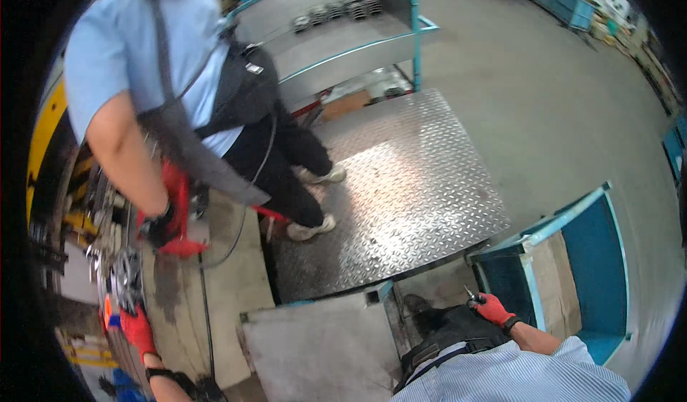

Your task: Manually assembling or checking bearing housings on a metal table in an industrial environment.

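My left hand (139,332), in a red glove, reaches to the far left and grips the lower end of a grey metal casting (127,277) at the edge of the bench. Its fingertips are partly hidden against the part. Down by my thigh, my right hand (493,309), also red-gloved, is closed around a small dark hand tool (474,300). A thin metal tip sticks out from this tool toward the upper left; its exact kind cannot be made out.
A co-worker (161,65) in blue shirt and apron stands on a diamond-plate platform (401,187), a dark-gloved hand beside red equipment (175,212). A worktop (236,273) and hose lie between us. A blue-framed bin (529,273) stands right; a rack (286,51) holds several metal parts.
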Available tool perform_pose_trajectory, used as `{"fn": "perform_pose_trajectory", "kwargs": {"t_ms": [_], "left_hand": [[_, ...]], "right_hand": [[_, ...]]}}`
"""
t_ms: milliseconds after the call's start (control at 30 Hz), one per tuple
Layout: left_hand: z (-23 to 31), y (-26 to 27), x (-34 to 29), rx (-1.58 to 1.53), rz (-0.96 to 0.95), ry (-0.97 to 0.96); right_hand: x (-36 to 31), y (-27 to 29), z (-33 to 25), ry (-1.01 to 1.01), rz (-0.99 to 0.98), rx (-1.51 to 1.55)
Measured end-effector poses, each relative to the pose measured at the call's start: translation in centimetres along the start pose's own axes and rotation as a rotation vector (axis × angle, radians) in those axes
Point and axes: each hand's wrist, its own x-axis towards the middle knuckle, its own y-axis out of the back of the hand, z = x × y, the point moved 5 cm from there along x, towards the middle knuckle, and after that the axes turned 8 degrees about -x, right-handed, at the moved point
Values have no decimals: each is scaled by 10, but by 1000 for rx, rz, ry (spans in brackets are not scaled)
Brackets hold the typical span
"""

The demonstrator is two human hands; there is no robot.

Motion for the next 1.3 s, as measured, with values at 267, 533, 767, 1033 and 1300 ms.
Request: {"fn": "perform_pose_trajectory", "kwargs": {"t_ms": [267,533,767,1033,1300], "left_hand": [[-10,-15,8,58,41,-88],[6,16,-18,-40,-156,-109],[53,109,-109,-270,86,-368],[14,170,-295,-1102,3,540],[101,29,-498,-2422,251,1095]], "right_hand": [[-10,3,-16,-9,41,39],[15,5,-25,74,14,37],[33,-8,-23,261,-77,2],[37,6,-16,379,-216,-62],[114,14,-11,576,-285,-291]]}}
